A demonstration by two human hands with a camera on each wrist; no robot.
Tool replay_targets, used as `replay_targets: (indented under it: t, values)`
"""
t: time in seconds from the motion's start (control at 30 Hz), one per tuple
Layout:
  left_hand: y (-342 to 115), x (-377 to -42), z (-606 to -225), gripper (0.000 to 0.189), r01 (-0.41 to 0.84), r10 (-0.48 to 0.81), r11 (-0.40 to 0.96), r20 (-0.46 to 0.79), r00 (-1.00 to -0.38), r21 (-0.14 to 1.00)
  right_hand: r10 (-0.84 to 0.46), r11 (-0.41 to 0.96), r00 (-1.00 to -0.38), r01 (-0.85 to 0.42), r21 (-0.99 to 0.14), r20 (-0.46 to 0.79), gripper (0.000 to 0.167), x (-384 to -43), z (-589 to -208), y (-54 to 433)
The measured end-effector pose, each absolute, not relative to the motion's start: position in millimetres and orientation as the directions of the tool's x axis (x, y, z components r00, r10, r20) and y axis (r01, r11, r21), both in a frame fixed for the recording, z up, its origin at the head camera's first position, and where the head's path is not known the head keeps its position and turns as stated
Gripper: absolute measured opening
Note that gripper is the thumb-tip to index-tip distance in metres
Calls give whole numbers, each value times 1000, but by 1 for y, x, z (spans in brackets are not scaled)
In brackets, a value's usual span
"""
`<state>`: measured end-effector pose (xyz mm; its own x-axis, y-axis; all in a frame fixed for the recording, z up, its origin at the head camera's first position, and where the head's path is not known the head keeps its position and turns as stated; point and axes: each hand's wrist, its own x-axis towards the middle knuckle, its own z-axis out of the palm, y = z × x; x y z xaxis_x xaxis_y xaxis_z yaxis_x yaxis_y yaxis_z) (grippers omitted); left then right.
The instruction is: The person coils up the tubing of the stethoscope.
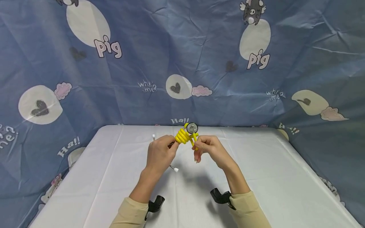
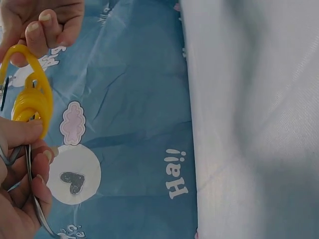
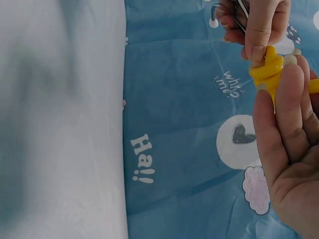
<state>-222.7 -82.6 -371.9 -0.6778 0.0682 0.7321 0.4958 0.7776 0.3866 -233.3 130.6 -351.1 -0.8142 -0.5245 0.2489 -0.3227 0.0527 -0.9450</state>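
Note:
Both hands hold up a stethoscope with yellow tubing (image 1: 182, 136) wound in several tight turns. My left hand (image 1: 160, 152) grips it where the coil meets the metal ear tubes (image 2: 36, 199). White ear tips (image 1: 176, 170) stick out past that hand on either side. On the right, my right hand (image 1: 209, 148) pinches a loop of the yellow tube between thumb and fingers. The round chest piece (image 1: 192, 128), dark-rimmed with a clear face, stands at the far side of the coil. In the right wrist view, the right fingers partly cover the wound tubing (image 3: 269, 72).
A white-covered table (image 1: 128, 177) lies below the hands. Behind it hangs a blue printed cloth (image 1: 199, 104), which also runs down both sides. A black wrist mount sits at the left cuff (image 1: 156, 204) and another at the right cuff (image 1: 220, 196).

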Motion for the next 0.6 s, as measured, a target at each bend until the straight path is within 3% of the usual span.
replay_targets:
  t: [0.37,0.6]
  values:
    - [-78,-222,-372,22,518,98,804,794,-600,293,-529,23,-816,-287,-958,232,33,-236,-353,131]
    - [-75,-222,-371,30,521,118,821,822,-556,235,-376,73,-897,-280,-957,234,34,-235,-350,125]
